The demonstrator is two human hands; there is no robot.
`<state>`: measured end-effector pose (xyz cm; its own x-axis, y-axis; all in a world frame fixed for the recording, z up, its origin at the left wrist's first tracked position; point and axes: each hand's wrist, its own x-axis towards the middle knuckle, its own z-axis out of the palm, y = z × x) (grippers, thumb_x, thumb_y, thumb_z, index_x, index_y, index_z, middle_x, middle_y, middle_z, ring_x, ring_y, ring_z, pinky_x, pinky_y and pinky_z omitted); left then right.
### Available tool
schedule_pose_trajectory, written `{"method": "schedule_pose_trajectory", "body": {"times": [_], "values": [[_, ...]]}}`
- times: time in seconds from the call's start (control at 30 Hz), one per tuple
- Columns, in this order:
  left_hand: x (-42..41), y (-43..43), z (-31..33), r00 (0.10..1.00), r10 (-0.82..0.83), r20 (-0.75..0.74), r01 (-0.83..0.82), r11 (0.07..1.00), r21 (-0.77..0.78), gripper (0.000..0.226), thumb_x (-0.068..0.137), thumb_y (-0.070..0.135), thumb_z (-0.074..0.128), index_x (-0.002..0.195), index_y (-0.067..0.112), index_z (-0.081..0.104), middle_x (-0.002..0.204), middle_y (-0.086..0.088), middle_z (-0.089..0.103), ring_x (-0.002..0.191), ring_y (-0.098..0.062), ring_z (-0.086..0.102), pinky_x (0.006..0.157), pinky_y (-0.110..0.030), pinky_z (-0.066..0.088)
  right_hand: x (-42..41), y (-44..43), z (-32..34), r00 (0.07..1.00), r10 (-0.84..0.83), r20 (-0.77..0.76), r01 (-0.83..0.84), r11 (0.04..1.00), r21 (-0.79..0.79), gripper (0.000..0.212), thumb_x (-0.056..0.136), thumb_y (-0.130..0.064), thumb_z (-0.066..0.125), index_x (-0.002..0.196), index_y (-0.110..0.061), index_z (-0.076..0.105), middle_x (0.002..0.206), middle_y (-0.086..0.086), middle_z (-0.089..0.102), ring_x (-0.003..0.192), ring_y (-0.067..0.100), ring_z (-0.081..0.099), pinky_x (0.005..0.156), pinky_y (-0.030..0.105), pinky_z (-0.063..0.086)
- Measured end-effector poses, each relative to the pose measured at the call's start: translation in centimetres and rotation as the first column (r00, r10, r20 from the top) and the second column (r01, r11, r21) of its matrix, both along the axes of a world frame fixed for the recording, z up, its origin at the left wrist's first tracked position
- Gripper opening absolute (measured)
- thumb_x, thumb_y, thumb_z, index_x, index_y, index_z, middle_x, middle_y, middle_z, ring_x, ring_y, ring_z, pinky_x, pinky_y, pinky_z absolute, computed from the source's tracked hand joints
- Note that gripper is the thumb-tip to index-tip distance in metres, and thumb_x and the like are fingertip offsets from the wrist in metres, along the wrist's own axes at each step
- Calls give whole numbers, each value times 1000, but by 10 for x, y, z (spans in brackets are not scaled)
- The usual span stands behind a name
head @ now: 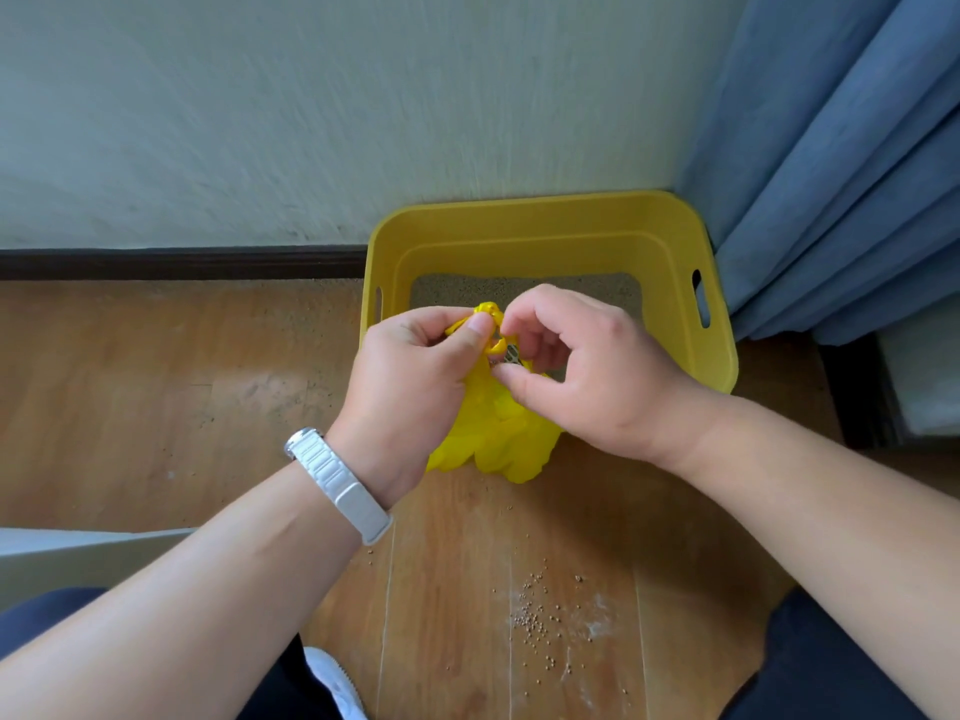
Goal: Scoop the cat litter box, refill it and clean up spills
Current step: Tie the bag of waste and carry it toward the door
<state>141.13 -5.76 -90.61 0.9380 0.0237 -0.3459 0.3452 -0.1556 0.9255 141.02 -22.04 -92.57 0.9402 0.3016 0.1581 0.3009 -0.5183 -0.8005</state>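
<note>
— Where does the view sit?

— On the person's head, facing forward and steeply down. Both forearms run in from the lower corners.

— How near is it?

— Close. The left hand and right hand, both pinching the yellow bag, fill the middle of the frame.

— And beyond them?

— The litter box lies just past the hands, against the wall that takes up the top of the picture. The blue curtain closes the upper right.

— The lower part?

— Wooden floor seen almost from above, with spilled granules between the knees (the wide lens catches a white shoe at the bottom edge).
</note>
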Motion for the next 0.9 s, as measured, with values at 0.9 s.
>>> {"method": "schedule_pose_trajectory", "body": {"times": [0.9], "values": [[28,64,-5,981,-133,142,25,810,586,23,97,25,57,84,15,73,76,1,72,47,3,52,54,-24,39,12,-59,-14,496,-363,-789,797,552,247,15,97,-10,54,83,-14,57,65,1,54,52,11,50,46,23,39]]}}
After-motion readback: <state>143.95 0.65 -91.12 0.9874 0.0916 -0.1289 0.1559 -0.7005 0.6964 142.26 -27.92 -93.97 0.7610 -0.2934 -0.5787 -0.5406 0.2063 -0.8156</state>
